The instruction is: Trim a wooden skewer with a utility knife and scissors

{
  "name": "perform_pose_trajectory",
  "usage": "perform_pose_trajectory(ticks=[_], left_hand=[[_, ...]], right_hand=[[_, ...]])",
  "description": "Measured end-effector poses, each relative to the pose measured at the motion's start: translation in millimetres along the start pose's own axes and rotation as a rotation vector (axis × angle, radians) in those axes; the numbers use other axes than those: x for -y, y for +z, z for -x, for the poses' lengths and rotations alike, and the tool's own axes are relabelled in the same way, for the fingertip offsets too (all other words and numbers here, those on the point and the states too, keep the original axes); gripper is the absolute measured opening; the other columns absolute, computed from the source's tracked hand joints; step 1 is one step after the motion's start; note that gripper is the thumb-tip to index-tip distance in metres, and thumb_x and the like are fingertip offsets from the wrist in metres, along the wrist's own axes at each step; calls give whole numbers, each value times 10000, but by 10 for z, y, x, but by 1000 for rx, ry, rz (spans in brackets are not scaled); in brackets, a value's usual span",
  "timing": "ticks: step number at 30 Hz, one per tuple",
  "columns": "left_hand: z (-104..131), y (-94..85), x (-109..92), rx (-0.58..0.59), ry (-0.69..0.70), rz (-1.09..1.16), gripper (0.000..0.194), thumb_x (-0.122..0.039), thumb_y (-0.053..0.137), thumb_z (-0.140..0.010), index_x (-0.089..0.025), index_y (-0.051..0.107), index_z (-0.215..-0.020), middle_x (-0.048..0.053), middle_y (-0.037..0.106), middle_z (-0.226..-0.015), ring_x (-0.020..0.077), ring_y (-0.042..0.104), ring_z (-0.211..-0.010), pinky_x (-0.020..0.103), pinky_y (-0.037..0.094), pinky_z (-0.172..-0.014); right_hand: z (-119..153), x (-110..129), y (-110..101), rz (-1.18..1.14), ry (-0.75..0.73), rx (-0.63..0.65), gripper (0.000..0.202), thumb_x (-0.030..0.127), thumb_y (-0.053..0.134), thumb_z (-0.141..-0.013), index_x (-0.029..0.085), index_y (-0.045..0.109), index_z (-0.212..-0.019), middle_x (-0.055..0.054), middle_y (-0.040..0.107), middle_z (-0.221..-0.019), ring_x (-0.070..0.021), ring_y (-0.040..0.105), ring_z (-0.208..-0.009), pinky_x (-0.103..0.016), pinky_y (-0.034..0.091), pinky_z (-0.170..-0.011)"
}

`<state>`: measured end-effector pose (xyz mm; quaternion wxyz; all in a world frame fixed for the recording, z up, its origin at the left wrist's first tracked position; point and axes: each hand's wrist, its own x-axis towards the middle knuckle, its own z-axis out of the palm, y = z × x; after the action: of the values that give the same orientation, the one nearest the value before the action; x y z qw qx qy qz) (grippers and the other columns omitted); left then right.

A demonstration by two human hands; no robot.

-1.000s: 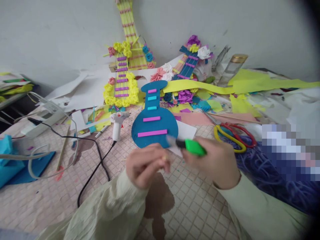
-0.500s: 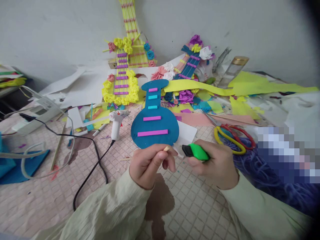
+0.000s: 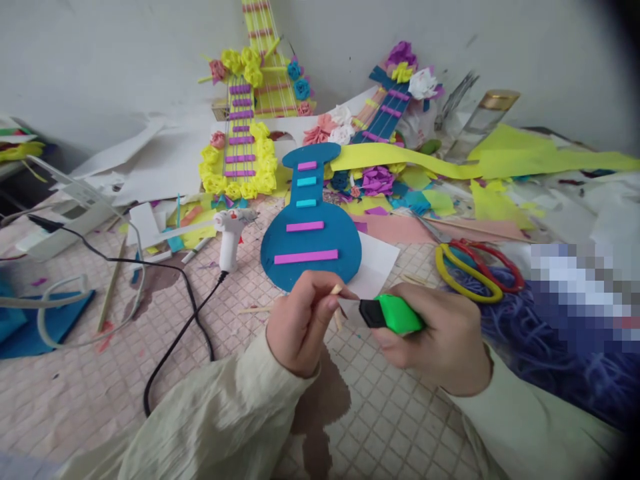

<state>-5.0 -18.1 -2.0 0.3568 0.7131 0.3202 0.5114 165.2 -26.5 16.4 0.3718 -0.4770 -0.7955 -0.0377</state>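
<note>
Now my left hand [image 3: 304, 323] pinches a small wooden stick [image 3: 336, 291] between thumb and fingers, while my right hand [image 3: 435, 337] is clamped on a green-and-black knife [image 3: 395, 314], its blade at the stick, just below the blue guitar cutout [image 3: 311, 243].

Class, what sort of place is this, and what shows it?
Probably a craft workspace: a white glue gun, red-and-yellow-handled scissors and a blue guitar-shaped cutout lie among coloured paper scraps.
</note>
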Motion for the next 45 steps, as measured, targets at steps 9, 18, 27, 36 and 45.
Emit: perform_pose_trajectory(ticks=[9,18,27,36,45], left_hand=[[-13,-4,-35,47,17,-125,188,-212,328,-898,-179,458,-1030,54,648,-870,130,614,-772,242,477,-673],[-61,-44,-121,70,99,-370,215,-188,323,-877,-139,532,-867,37,608,-687,117,569,-611,212,446,-545],[-34,-33,-79,91,96,-286,200,-178,323,-871,-139,518,-887,72,610,-771,153,583,-714,269,467,-613],[-32,-20,-60,81,121,-251,198,-158,315,-876,-142,512,-864,69,615,-779,156,586,-718,284,461,-629],[-42,-39,-74,97,161,-262,206,-153,310,-874,-141,515,-865,54,591,-768,132,562,-694,254,445,-616]], right_hand=[[13,-4,9,15,-5,10,388,521,421,-750,183,485,-570,24,447,-420,-85,436,-384,-213,318,-391],[16,-6,18,17,1,2,375,505,439,-745,183,477,-556,23,439,-423,-85,425,-383,-217,316,-388],[22,14,5,14,-13,5,420,516,429,-745,161,501,-532,16,424,-413,-83,410,-377,-223,314,-382],[-2,35,-24,9,-20,0,416,512,403,-756,167,495,-542,20,420,-405,-80,399,-364,-217,313,-375],[8,49,-31,-3,9,28,393,509,434,-744,175,488,-545,33,408,-397,-72,386,-352,-208,298,-361]])
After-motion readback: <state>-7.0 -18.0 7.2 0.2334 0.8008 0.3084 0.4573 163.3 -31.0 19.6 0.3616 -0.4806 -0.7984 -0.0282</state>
